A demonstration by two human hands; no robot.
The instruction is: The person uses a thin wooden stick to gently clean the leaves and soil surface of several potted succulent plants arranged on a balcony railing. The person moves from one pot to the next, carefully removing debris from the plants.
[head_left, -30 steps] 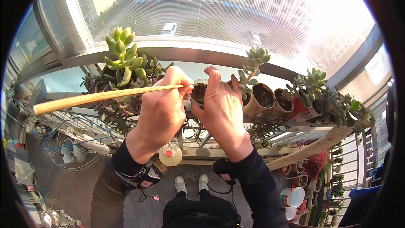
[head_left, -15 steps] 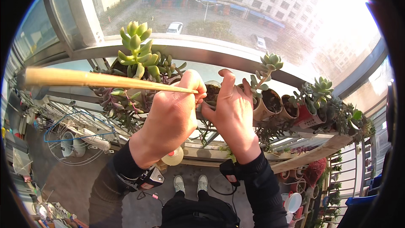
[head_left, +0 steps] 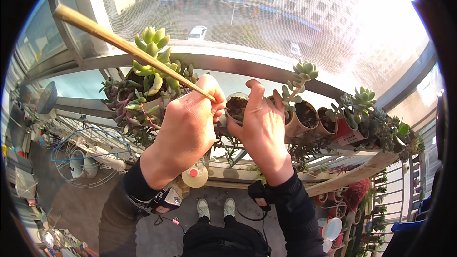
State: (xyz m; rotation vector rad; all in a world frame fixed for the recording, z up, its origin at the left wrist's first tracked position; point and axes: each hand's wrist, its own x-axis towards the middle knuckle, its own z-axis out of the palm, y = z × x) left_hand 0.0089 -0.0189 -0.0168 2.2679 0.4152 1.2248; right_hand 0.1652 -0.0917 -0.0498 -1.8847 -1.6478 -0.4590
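L hand point(head_left: 189, 118) clenched on wooden stick point(head_left: 124, 45), lower tip hidden behind fingers (other end juts up-left). R hand point(head_left: 263, 126) spread at right side of soil-filled pot point(head_left: 238, 96), approx mid-length of rack point(head_left: 83, 107); can't tell if gripping, pot's sides mostly covered. Tall succulent point(head_left: 153, 40), partly behind stick, twd rack's L end; red pot point(head_left: 343, 131) nr R end.

The print on the red pot point(head_left: 342, 128) is too small to read.
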